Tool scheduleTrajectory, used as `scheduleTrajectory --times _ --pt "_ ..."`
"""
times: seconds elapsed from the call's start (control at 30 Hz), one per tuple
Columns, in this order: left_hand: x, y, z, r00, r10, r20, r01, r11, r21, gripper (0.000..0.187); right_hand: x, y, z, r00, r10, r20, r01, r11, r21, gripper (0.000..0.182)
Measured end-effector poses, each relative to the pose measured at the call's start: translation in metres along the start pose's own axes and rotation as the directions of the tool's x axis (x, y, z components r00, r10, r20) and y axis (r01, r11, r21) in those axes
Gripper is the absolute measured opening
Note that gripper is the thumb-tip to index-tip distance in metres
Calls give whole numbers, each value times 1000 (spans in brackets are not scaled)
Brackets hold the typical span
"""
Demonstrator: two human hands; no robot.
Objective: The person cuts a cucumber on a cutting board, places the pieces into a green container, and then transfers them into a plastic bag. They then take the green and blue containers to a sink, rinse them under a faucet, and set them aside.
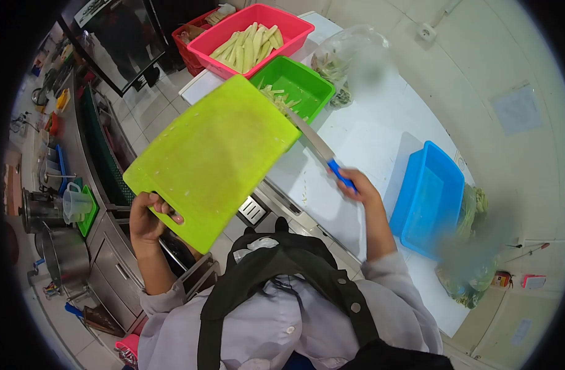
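In the head view, the left hand (148, 216) grips a lime-green cutting board (214, 154) through its handle slot, fingers curled around the edge, the board tilted toward the green basin (301, 86). The right hand (357, 186) has its fingers closed on the blue handle of a knife (319, 147), whose blade reaches the board's far corner (cut pale strips (277, 98) lie in the basin there). Beyond, a pink basin (199, 48) holds peeled pale vegetables (248, 49); a blue basin (431, 197) sits on the white table (368, 129).
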State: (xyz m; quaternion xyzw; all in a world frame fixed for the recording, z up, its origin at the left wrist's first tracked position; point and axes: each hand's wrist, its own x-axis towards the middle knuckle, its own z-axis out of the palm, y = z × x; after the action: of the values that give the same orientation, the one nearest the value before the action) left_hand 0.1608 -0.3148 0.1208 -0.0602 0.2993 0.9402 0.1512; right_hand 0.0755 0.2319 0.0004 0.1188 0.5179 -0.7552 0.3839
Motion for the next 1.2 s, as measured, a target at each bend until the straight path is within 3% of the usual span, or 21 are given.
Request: scheduleTrajectory --times 0.07,0.13,0.23,0.3,0.33,0.4,0.43,0.5,0.53,0.6,0.77,0.8,0.83,0.87,0.93,0.97,1.03,1.07,1.1,1.13,1.2 --pt "1 -15 2 999 -31 16 31 999 -32 26 -52 32 -18 997 13 -77 -11 1000 25 39" --pt "10 -39 2 995 -88 57 89 996 -26 21 -104 54 -16 952 -36 -303 37 999 0 40" --pt "46 -89 38 970 -237 52 240 968 -71 17 -149 60 -7 855 -213 -473 261 965 37 39" --pt "78 -136 60 929 -341 147 347 937 -22 15 -170 44 6 584 -464 -666 559 825 -85 36" --pt "95 -163 68 914 -378 148 383 924 -6 13 -177 35 9 545 -462 -699 584 808 -79 36" --pt "123 -221 78 875 -457 162 466 884 -25 11 -187 24 11 417 -529 -739 465 823 -327 33" --pt "135 -248 81 852 -493 175 509 859 -60 10 -187 30 11 377 -521 -766 486 815 -315 33" --pt "152 -288 98 836 -512 195 517 855 31 10 -178 43 8 358 -579 -732 222 815 -536 36" --pt "160 -309 98 817 -548 182 539 836 100 9 -169 54 9 342 -577 -741 236 816 -527 36" --pt "164 -338 109 783 -601 160 575 798 181 9 -150 76 16 205 -895 -396 -66 391 -918 44" --pt "166 -384 93 701 -711 60 653 673 348 25 -119 100 40 353 -697 -624 -238 578 -780 48" --pt "166 -376 93 746 -665 36 619 713 331 25 -115 102 33 393 -654 -646 -297 575 -762 49" --pt "160 -369 99 667 -739 -95 714 597 367 29 -114 103 27 422 -605 -675 -370 565 -737 49" --pt "154 -363 107 560 -798 -222 805 461 374 33 -112 103 25 460 -611 -644 -355 539 -764 49" --pt "148 -329 123 557 -810 -186 793 451 409 34 -114 97 20 465 -697 -546 -534 272 -801 49" --pt "149 -312 123 532 -835 -141 777 415 474 35 -113 82 19 490 -698 -523 -522 246 -817 49" --pt "152 -298 98 566 -820 -83 764 484 426 34 -101 43 18 674 -618 -405 -309 263 -914 53" --pt "153 -292 81 615 -783 -90 762 562 322 31 -88 32 15 699 -667 -258 -122 245 -962 49" --pt "152 -284 68 659 -745 -100 746 631 214 28 -77 12 24 715 -659 -234 -112 222 -969 49" --pt "144 -269 71 714 -658 -238 697 701 151 24 -66 -13 42 786 -607 -119 36 237 -971 47" --pt "133 -256 34 764 -604 -227 634 768 89 27 -34 -47 78 818 -568 84 248 218 -944 43"
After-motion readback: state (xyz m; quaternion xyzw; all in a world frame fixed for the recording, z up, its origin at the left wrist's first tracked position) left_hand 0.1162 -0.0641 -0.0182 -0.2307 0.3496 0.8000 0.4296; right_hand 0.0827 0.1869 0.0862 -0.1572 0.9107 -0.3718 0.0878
